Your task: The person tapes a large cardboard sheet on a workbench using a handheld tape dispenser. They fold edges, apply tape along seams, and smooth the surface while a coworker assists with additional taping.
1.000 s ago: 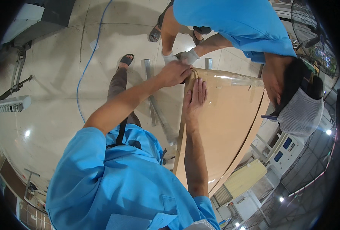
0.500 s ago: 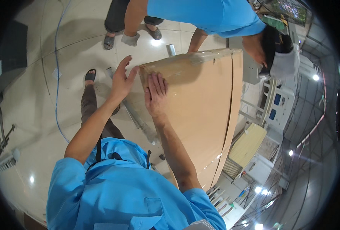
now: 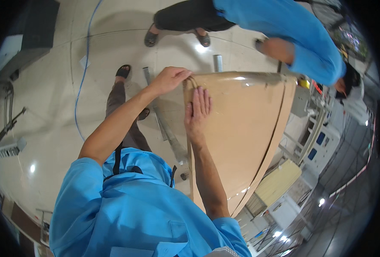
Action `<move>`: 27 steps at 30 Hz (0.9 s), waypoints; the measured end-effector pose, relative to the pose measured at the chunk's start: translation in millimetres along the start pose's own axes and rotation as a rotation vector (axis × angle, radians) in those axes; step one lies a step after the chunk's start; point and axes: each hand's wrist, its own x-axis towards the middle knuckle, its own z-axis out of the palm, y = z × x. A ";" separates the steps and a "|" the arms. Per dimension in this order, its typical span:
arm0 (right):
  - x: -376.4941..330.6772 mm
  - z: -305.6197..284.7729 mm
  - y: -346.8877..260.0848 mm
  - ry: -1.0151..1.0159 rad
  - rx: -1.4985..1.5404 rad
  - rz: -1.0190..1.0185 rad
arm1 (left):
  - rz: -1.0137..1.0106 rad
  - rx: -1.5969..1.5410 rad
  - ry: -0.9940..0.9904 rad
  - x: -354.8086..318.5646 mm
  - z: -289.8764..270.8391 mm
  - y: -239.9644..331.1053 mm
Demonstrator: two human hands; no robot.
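Left hand has returned from mid-air to the corner of the cardboard box, fingers curled there, grip unclear; right hand lies flat just beside it. Even palm pressure should steady that corner. Beyond, a co-worker's arm is blurred.

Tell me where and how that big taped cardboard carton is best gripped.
I'd take the cardboard carton near its far-left corner, coming from the left: its narrow left side is exposed there, and the left hand is at that corner. The broad face is flat with no visible handle, so a spread palm, like the right hand, likely only steadies it.
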 end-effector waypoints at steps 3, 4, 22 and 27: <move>-2.8 -1.5 1.4 -0.046 -0.027 0.011 | 0.023 -0.062 0.334 -7.5 -3.7 4.8; -3.6 -1.7 2.1 -0.037 -0.018 0.012 | 0.079 -0.181 0.442 -10.2 -1.3 3.9; -35.8 -5.7 7.7 -0.098 -0.070 0.028 | -0.334 -0.525 -0.160 -24.0 -8.1 -26.7; -34.8 -1.9 8.7 -0.033 -0.042 0.037 | -0.513 -0.922 0.014 -28.8 18.4 -8.2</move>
